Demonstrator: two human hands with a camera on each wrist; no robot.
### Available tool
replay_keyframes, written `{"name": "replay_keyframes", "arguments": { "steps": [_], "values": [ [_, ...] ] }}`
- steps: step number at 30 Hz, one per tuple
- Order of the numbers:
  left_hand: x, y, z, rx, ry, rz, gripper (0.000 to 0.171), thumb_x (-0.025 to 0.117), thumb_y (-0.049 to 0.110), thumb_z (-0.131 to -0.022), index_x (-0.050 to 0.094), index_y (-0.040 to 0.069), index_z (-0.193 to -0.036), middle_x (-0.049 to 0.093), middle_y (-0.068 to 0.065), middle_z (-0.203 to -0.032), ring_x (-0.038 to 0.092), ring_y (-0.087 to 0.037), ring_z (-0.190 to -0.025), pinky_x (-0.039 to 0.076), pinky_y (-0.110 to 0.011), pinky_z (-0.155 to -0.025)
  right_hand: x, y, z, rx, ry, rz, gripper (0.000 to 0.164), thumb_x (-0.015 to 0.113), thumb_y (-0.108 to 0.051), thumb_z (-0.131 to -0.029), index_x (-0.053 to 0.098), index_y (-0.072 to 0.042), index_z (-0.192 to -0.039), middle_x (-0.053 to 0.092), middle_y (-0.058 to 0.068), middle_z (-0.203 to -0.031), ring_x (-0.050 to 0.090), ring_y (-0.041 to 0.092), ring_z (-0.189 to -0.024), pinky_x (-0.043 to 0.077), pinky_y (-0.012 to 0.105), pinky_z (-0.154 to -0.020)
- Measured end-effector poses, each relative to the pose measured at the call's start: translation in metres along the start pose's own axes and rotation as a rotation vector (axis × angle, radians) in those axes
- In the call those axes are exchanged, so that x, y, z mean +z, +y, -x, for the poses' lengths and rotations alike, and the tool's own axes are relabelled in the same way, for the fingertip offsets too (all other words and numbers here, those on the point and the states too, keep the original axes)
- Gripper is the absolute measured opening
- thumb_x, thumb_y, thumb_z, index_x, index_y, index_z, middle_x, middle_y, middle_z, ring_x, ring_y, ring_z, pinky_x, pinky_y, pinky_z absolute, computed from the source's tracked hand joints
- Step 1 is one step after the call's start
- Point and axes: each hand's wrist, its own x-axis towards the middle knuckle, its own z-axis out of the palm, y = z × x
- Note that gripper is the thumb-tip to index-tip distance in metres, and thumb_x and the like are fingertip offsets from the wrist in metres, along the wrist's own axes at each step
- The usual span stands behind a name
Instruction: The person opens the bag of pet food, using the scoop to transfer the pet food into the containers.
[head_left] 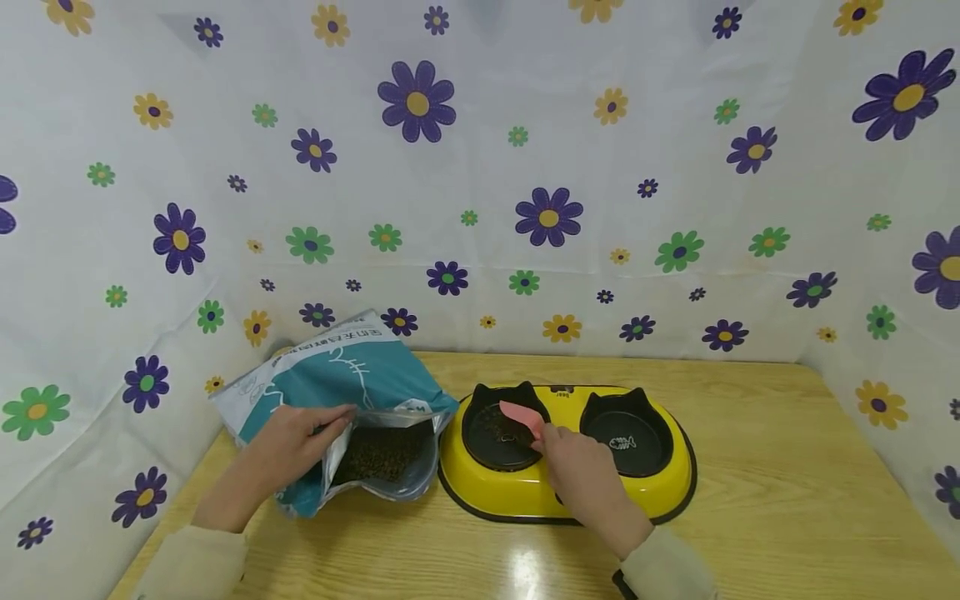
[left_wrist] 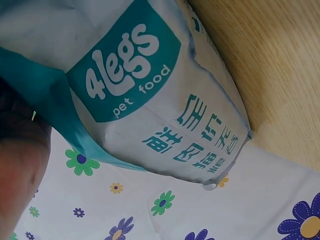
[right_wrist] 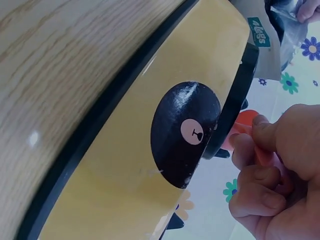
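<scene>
My left hand (head_left: 292, 446) grips the rim of a teal and white pet food bag (head_left: 375, 371), which lies tilted with its mouth towards me. Brown kibble (head_left: 382, 452) shows inside the bag. In my right hand (head_left: 588, 479) is a pink scoop (head_left: 522, 416), its handle wrapped by the fingers in the right wrist view. The scoop's head is tipped over the left black bowl (head_left: 480, 450) of a yellow double pet feeder (head_left: 491, 493). Some kibble lies in that bowl. The bag's printed front (left_wrist: 150, 130) fills much of the left wrist view.
The feeder's right bowl (head_left: 641, 460), with a fishbone print, holds no kibble that I can see. Everything stands on a wooden table (head_left: 780, 500). A white flower-print cloth (head_left: 480, 167) hangs behind and at both sides.
</scene>
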Motion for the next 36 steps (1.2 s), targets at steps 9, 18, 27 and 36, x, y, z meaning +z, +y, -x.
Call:
{"name": "replay_keyframes", "arguments": {
  "steps": [9, 18, 27, 36],
  "values": [
    [0.0019, 0.0014, 0.0011, 0.011, 0.027, -0.017, 0.024, 0.071, 0.006, -0.095, 0.078, 0.005, -0.118, 0.080, -0.010, -0.104, 0.069, -0.001, -0.075, 0.059, -0.027, -0.065, 0.0014, 0.0006, 0.0021, -0.040, -0.009, 0.043, 0.023, 0.080, -0.015, -0.090, 0.058, -0.007, -0.091, 0.051, 0.001, -0.067, 0.039, 0.013, -0.055, 0.033, 0.020, -0.045],
    [0.0042, 0.0015, 0.0045, -0.017, 0.028, -0.003, 0.024, 0.070, 0.005, -0.095, 0.078, 0.004, -0.118, 0.080, -0.011, -0.103, 0.066, 0.004, -0.071, 0.055, -0.022, -0.061, 0.0014, 0.0002, 0.0029, -0.067, -0.032, 0.095, 0.021, 0.076, -0.020, -0.093, 0.059, -0.008, -0.096, 0.053, 0.001, -0.073, 0.041, 0.014, -0.062, 0.033, 0.019, -0.047],
    [0.0047, 0.0019, 0.0029, -0.008, 0.004, 0.015, 0.025, 0.068, 0.006, -0.097, 0.076, 0.003, -0.121, 0.080, -0.013, -0.106, 0.064, 0.005, -0.070, 0.054, -0.022, -0.062, -0.0007, -0.0007, 0.0030, -0.063, -0.019, 0.139, 0.022, 0.076, -0.022, -0.093, 0.061, -0.008, -0.102, 0.057, 0.003, -0.078, 0.042, 0.015, -0.065, 0.034, 0.018, -0.048],
    [0.0043, 0.0009, 0.0027, 0.015, 0.017, 0.014, 0.025, 0.068, 0.004, -0.096, 0.076, 0.002, -0.120, 0.080, -0.013, -0.104, 0.064, 0.006, -0.070, 0.055, -0.022, -0.062, -0.0035, 0.0008, 0.0045, -0.086, -0.013, 0.213, 0.029, 0.084, -0.015, -0.085, 0.061, -0.007, -0.101, 0.056, 0.004, -0.080, 0.043, 0.016, -0.068, 0.039, 0.019, -0.046]
  ]
}}
